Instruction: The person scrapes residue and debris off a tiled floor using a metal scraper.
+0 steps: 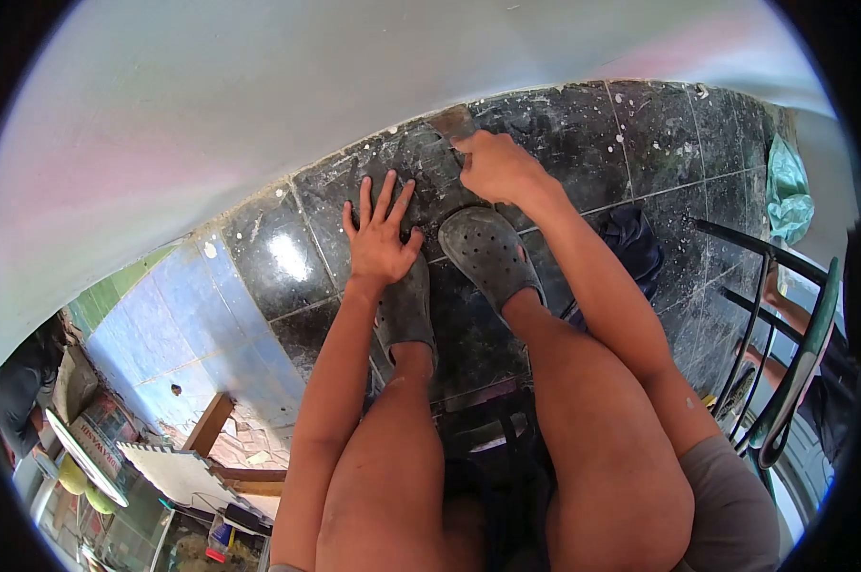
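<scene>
My right hand is closed round a scraper; its rusty-brown flat blade lies against the dark floor tiles close to the foot of the wall. The grip of the tool is mostly hidden by my fingers. With its fingers spread, my left hand rests flat on the tiles to the left, holding nothing. Between and below the hands are my feet in black clogs. White specks and smears mark the tiles.
A dark cloth lies right of my right forearm. Further right stand a metal-framed chair and a green plastic bag. At lower left are blue tiles, a wooden piece and clutter. Parts of other people show at both edges.
</scene>
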{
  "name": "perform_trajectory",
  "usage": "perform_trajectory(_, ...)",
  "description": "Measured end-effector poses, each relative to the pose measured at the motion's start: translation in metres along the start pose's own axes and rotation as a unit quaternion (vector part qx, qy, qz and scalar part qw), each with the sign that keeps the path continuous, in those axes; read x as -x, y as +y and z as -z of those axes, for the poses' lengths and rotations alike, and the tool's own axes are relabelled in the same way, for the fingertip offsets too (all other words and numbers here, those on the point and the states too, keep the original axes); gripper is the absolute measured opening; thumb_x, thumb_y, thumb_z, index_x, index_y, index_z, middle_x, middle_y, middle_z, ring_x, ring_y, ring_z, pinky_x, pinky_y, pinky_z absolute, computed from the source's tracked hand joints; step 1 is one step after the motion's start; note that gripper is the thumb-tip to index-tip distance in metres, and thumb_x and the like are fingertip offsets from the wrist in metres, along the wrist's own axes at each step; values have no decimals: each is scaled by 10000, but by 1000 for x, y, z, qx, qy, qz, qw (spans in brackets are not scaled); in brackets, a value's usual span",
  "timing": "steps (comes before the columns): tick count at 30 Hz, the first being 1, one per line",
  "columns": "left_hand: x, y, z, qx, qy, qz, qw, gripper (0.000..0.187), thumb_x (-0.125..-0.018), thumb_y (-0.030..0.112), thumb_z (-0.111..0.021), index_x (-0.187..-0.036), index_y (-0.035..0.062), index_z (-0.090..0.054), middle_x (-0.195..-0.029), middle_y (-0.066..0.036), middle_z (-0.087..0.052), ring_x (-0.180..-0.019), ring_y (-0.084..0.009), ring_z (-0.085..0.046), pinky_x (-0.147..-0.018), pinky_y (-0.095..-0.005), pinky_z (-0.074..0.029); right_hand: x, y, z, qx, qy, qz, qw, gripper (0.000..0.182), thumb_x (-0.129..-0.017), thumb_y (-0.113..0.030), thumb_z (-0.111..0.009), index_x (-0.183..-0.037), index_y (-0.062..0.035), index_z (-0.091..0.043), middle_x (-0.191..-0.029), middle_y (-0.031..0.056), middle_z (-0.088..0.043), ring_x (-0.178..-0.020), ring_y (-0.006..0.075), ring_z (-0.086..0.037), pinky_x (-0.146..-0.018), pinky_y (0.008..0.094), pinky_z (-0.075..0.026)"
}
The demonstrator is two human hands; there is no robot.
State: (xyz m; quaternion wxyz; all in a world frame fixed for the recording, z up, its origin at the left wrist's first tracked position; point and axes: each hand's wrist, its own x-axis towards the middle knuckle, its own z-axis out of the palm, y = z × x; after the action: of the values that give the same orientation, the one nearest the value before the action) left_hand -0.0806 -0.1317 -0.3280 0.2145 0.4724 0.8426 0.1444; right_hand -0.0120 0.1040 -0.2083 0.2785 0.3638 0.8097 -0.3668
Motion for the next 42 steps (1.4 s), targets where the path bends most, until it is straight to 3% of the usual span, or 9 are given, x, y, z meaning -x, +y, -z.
perform_trajectory(7, -1, 1, 0, -4, 0, 1, 1000, 802, -879, 369, -642, -1633, 306, -377, -1758, -12, -206, -1625, -357, -97, -1255, -648, -49, 1, -2, 0, 18, 18, 5, 1000, 583, -858, -160, -638, -1433, -62, -629, -1247, 282, -697, -1194, 405, -674, -1036, 469, -552)
perform_trajectory(15, -1, 1, 1, -1, -1, 6, 1000, 797, -884, 373, -640, -1633, 305, -378, -1758, -11, -209, -1625, -357, -97, -1254, -650, -44, 12, -5, 1, -19, -10, -8, 1000, 617, -823, -102, -581, -1433, -16, -617, -738, 205, -738, -617, 318, -729, -733, 417, -624)
perform_trajectory(24, 1, 0, -2, -6, 5, 2, 1000, 788, -889, 377, -634, -1632, 310, -378, -1756, -11, -215, -1626, -355, -101, -1251, -656, -51, 9, 1, 3, -33, -4, -10, 999, 602, -861, -116, -562, -1453, -13, -597, -735, 187, -734, -572, 281, -707, -658, 404, -614)
perform_trajectory(27, 0, -1, -2, -10, 8, -5, 1000, 784, -893, 381, -629, -1632, 310, -378, -1756, -11, -215, -1625, -354, -105, -1251, -655, -58, -5, 6, 1, -26, 20, 4, 999, 620, -869, -64, -508, -1485, -45, -575, -655, 143, -697, -468, 223, -637, -509, 361, -553)
perform_trajectory(30, -1, 0, -1, -10, 8, -6, 1000, 785, -893, 387, -629, -1633, 309, -376, -1756, -10, -214, -1624, -353, -110, -1253, -650, -61, 5, 7, 1, -32, 11, 2, 999, 623, -869, -56, -497, -1487, -51, -576, -650, 141, -693, -464, 226, -635, -494, 369, -550)
perform_trajectory(33, 2, -2, -1, -11, 10, -5, 1000, 785, -897, 400, -631, -1633, 306, -375, -1757, -10, -213, -1623, -352, -113, -1255, -644, -68, 25, 6, -6, -33, 2, -8, 999, 618, -875, -61, -484, -1486, -62, -581, -642, 138, -690, -460, 230, -636, -488, 376, -549)
perform_trajectory(34, 1, -2, -1, -11, 12, -7, 1000, 785, -899, 405, -632, -1633, 305, -375, -1757, -10, -213, -1623, -352, -114, -1256, -642, -72, 28, 8, -12, -27, 9, 3, 1000, 602, -874, -97, -539, -1473, -70, -597, -758, 208, -739, -553, 305, -701, -655, 421, -608)
perform_trajectory(40, 13, -10, -3, -30, 13, -12, 999, 760, -928, 465, -601, -1634, 300, -373, -1749, 7, -232, -1623, -318, -131, -1253, -646, -119, 45, 42, -43, -10, 96, 62, 993, 525, -933, -95, -524, -1450, -87, -617, -1021, 356, -710, -968, 423, -727, -904, 516, -571)
perform_trajectory(42, 21, -13, -1, -46, 9, 1, 999, 746, -943, 491, -573, -1635, 299, -371, -1748, 8, -231, -1621, -316, -140, -1248, -658, -120, 40, 75, -66, 24, 162, 118, 979, 529, -932, -77, -517, -1451, -111, -616, -948, 342, -694, -975, 474, -692, -942, 529, -538)
